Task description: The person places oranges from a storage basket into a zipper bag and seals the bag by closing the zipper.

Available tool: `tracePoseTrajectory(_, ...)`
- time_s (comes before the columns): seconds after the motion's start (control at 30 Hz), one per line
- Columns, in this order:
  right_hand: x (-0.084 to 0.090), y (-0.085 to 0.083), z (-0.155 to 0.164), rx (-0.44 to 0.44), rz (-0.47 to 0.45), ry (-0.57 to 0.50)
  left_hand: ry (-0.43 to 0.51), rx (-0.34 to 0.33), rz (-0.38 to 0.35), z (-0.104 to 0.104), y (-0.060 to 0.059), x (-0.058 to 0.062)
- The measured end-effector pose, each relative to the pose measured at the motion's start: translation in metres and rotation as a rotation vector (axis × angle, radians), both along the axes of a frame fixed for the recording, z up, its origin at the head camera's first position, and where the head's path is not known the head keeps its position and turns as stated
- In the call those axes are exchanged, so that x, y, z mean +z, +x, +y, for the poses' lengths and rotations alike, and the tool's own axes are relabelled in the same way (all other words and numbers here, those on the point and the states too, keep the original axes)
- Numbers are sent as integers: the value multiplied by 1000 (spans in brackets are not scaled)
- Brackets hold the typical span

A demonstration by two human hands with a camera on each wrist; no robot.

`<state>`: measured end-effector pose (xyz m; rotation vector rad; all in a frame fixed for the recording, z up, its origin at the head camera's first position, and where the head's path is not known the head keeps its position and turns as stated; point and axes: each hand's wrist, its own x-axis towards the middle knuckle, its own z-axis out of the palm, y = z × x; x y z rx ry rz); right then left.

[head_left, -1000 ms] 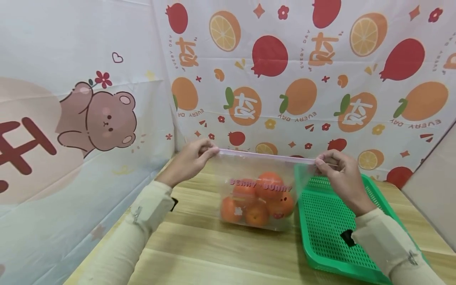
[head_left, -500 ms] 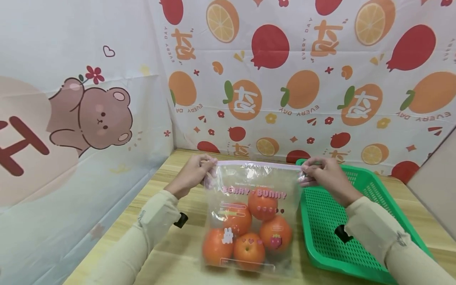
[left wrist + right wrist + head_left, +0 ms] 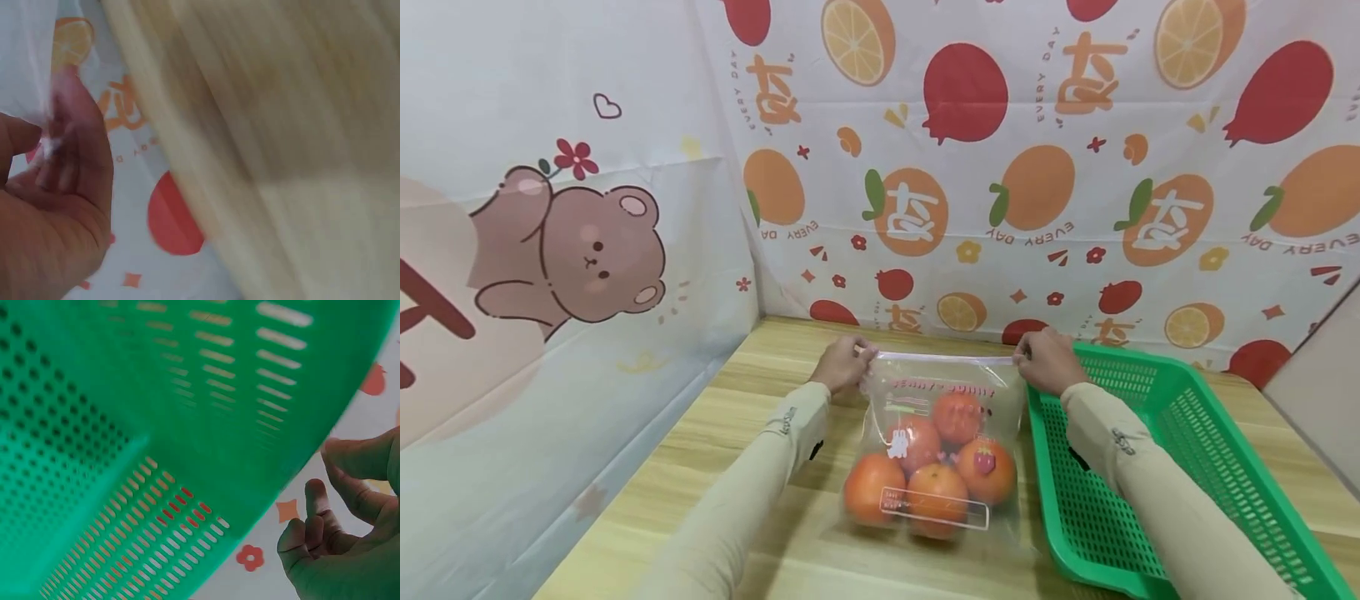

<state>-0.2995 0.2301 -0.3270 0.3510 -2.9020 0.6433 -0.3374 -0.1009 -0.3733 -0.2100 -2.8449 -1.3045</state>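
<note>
A clear zip bag [image 3: 942,392] printed with pink letters lies flat on the wooden table [image 3: 752,492], with several oranges [image 3: 925,475] inside. My left hand [image 3: 844,365] pinches the bag's top left corner. My right hand [image 3: 1045,360] pinches the top right corner, beside the green basket. The pink zip strip [image 3: 946,358] stretches between both hands. The left wrist view is blurred and shows my left hand [image 3: 53,212] with fingers curled on a bit of clear plastic. The right wrist view shows my right hand [image 3: 350,531] curled beside the green basket wall [image 3: 156,425].
A green perforated plastic basket [image 3: 1157,467] sits on the table right of the bag. Fruit-print cloth [image 3: 1000,167] hangs at the back and a bear-print sheet [image 3: 550,250] on the left. A grey panel [image 3: 1318,383] stands at the far right.
Both hands lowered the hanging bag and laid it flat on the table, top edge away from me. The oranges spread out inside it. The hands kept their hold on the corners.
</note>
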Motion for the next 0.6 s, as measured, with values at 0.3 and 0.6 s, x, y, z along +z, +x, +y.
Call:
tracePoseTrajectory(0.3, 22, 65, -32, 214, 9, 188, -489, -307, 292, 46, 88, 36)
tracePoseTrajectory(0.6, 7, 100, -68, 282, -555, 445, -650, -439, 167, 54, 122, 2)
